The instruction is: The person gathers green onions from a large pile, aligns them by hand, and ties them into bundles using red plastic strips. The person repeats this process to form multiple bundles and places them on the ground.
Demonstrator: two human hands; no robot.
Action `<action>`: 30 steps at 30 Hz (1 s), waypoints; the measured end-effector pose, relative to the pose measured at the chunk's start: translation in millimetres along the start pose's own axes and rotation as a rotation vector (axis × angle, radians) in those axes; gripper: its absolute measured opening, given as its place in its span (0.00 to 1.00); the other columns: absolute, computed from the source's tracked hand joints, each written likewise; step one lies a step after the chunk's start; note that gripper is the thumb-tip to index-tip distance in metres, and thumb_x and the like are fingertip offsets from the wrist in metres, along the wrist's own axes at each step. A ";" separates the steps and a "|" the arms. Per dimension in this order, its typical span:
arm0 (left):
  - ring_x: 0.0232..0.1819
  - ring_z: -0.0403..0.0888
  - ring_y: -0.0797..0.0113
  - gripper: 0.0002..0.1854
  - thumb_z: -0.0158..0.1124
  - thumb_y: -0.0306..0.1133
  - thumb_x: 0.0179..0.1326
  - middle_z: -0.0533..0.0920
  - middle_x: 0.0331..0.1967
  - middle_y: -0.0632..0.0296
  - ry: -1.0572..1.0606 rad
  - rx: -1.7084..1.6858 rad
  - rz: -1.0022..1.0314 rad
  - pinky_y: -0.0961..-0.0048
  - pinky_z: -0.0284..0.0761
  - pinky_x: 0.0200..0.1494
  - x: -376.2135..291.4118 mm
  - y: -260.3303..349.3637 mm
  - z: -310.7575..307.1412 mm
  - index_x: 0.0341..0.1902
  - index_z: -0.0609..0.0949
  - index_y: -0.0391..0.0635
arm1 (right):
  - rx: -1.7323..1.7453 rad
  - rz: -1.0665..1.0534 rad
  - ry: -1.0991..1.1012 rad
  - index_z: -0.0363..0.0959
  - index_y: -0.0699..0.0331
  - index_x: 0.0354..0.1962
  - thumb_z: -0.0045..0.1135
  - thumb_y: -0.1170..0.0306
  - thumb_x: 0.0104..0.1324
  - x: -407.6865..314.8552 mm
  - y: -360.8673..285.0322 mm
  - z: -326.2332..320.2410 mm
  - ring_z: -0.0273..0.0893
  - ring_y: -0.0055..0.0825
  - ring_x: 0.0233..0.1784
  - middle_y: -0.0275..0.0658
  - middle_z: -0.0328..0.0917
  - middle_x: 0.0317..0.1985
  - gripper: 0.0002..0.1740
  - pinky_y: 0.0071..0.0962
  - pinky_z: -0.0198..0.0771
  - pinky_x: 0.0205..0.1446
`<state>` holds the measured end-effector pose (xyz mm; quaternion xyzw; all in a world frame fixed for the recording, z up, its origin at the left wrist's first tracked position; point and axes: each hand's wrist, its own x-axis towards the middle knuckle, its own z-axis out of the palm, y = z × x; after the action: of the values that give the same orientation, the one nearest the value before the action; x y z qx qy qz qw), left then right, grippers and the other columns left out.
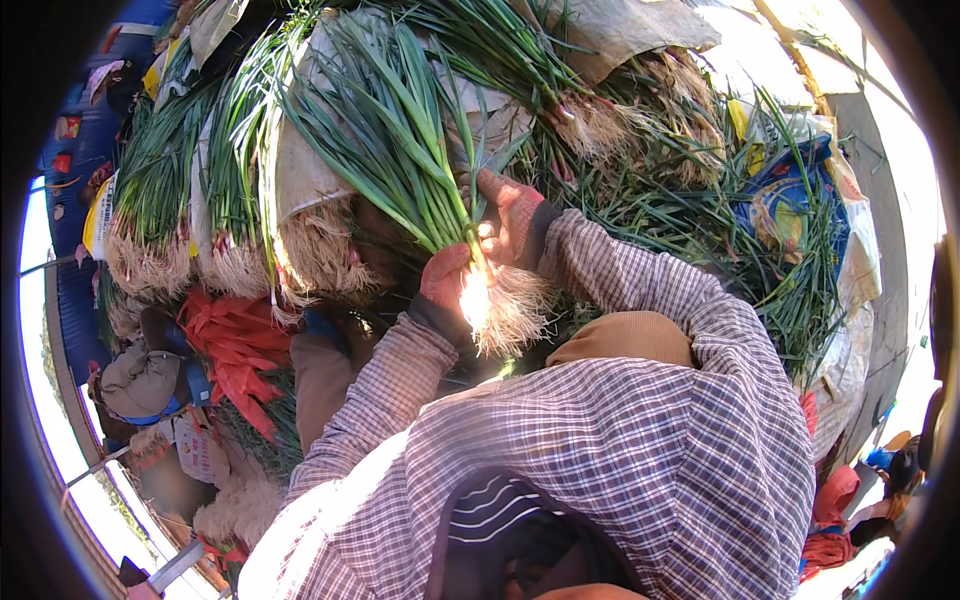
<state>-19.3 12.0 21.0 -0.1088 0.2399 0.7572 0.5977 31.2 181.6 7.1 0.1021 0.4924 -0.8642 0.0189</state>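
Note:
A bunch of young garlic plants (450, 195) is held in front of me, its long green leaves fanning up and away. Its pale stringy roots (517, 307) hang towards my lap. My left hand (448, 277) wraps the stems just above the roots. On the other side my right hand (514, 214) has its fingers curled against the stems a little higher up, by a drooping leaf. Strong sunlight washes out the stem bases, and some fingertips are hidden behind the stems.
More garlic bunches (240, 172) lie over sacking (315, 161) at the left. Another rooted bunch (585, 124) lies ahead. Loose leaves (675, 217) spread at the right beside a blue printed bag (795, 202). Red plastic strips (232, 352) lie left; a person (142, 375) is beyond.

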 end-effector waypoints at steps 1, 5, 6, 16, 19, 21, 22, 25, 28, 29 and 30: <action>0.41 0.82 0.64 0.24 0.59 0.32 0.61 0.75 0.46 0.55 -0.061 0.015 -0.003 0.72 0.87 0.32 1.3 -1.3 -2.2 0.60 0.68 0.37 | 0.386 0.192 0.078 0.67 0.63 0.54 0.50 0.54 0.68 0.6 5.1 2.4 0.76 0.29 0.39 0.39 0.77 0.40 0.25 0.27 0.75 0.43; 0.33 0.81 0.61 0.25 0.60 0.36 0.63 0.78 0.43 0.54 0.027 0.201 0.066 0.69 0.84 0.32 9.0 -7.5 -5.0 0.58 0.70 0.34 | 0.307 0.443 0.348 0.73 0.64 0.45 0.48 0.58 0.70 10.1 18.4 -11.9 0.76 0.31 0.36 0.39 0.76 0.33 0.18 0.30 0.75 0.43; 0.37 0.79 0.63 0.24 0.60 0.35 0.63 0.78 0.42 0.56 -0.030 0.309 -0.043 0.68 0.82 0.37 5.5 -2.9 -3.4 0.59 0.70 0.35 | -0.058 0.101 0.194 0.73 0.64 0.44 0.47 0.59 0.71 12.5 18.8 -19.9 0.76 0.34 0.36 0.40 0.76 0.31 0.17 0.32 0.75 0.44; 0.39 0.77 0.73 0.23 0.62 0.32 0.61 0.74 0.34 0.71 -0.463 0.158 0.180 0.47 0.56 0.68 -36.9 19.4 36.4 0.59 0.67 0.51 | -1.419 -0.202 0.512 0.76 0.63 0.49 0.65 0.50 0.56 -7.6 -73.8 -92.6 0.78 0.50 0.49 0.51 0.80 0.45 0.30 0.42 0.73 0.52; 0.41 0.77 0.69 0.18 0.62 0.30 0.61 0.76 0.38 0.67 -0.292 0.180 0.190 0.52 0.59 0.69 4.4 18.1 29.9 0.54 0.72 0.49 | -1.546 -0.228 0.663 0.74 0.63 0.47 0.63 0.58 0.57 47.7 -104.3 -107.7 0.78 0.49 0.50 0.50 0.80 0.45 0.24 0.42 0.73 0.51; 0.42 0.77 0.66 0.16 0.64 0.29 0.59 0.78 0.39 0.62 -0.275 0.203 0.119 0.56 0.61 0.68 25.9 22.5 21.5 0.51 0.75 0.45 | -1.576 0.037 0.550 0.74 0.64 0.48 0.62 0.59 0.58 63.4 -110.9 -122.0 0.79 0.49 0.50 0.50 0.81 0.43 0.23 0.42 0.74 0.51; 0.44 0.77 0.65 0.17 0.63 0.30 0.59 0.79 0.41 0.60 -0.269 0.198 0.089 0.57 0.62 0.68 30.5 23.0 16.6 0.51 0.76 0.41 | -1.369 -0.061 0.615 0.73 0.65 0.48 0.61 0.60 0.59 62.5 -108.7 -127.6 0.79 0.49 0.49 0.50 0.81 0.41 0.24 0.42 0.73 0.52; 0.48 0.78 0.62 0.20 0.62 0.34 0.58 0.81 0.45 0.52 -0.373 0.363 0.011 0.60 0.67 0.65 37.8 21.9 5.2 0.51 0.76 0.35 | -0.398 -0.052 0.319 0.73 0.69 0.49 0.58 0.62 0.66 33.4 -85.2 -129.5 0.78 0.25 0.29 0.39 0.80 0.31 0.20 0.25 0.73 0.34; 0.43 0.81 0.59 0.22 0.61 0.35 0.58 0.83 0.42 0.45 -0.153 0.450 0.023 0.59 0.72 0.60 34.9 6.9 1.2 0.51 0.76 0.31 | -0.376 -0.050 0.392 0.73 0.68 0.49 0.61 0.65 0.66 3.9 -49.4 -102.8 0.72 0.15 0.27 0.32 0.77 0.29 0.18 0.17 0.68 0.30; 0.37 0.81 0.57 0.20 0.61 0.35 0.58 0.82 0.37 0.44 -0.090 0.457 0.034 0.59 0.75 0.56 34.3 3.1 0.9 0.47 0.77 0.30 | -0.176 -0.041 0.384 0.74 0.68 0.48 0.61 0.64 0.66 3.6 -38.9 -90.6 0.73 0.16 0.28 0.31 0.78 0.29 0.19 0.19 0.71 0.32; 0.31 0.80 0.56 0.18 0.61 0.35 0.57 0.82 0.32 0.43 -0.027 0.464 0.044 0.60 0.77 0.51 33.4 -1.1 0.3 0.43 0.78 0.29 | -0.306 -0.080 0.405 0.74 0.68 0.48 0.61 0.64 0.66 4.2 -32.4 -82.1 0.74 0.17 0.29 0.33 0.78 0.30 0.18 0.21 0.72 0.34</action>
<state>-27.0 40.8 5.9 0.0468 0.4021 0.6958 0.5933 35.7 268.7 -6.8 0.2494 0.6148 -0.7416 -0.0989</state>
